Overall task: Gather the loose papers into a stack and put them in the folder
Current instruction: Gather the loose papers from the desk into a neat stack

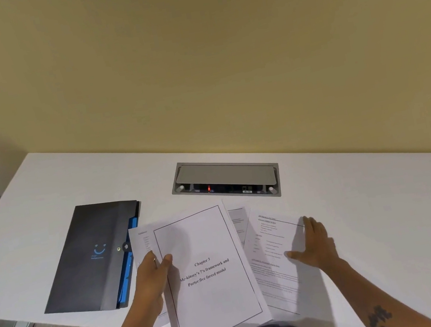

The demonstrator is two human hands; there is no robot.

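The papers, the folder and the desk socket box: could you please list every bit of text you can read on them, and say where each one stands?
"Chapter 3" – top sheet, held in the left hand.
"Mc-kinsey's 7's framework and" – same sheet, the line below.
"Porter five forces model" – same sheet, last line.
Right-hand sheet under the right hand: body text too small to read.
Folder: blue smiley with a blurred caption.
Socket box: white label unreadable.
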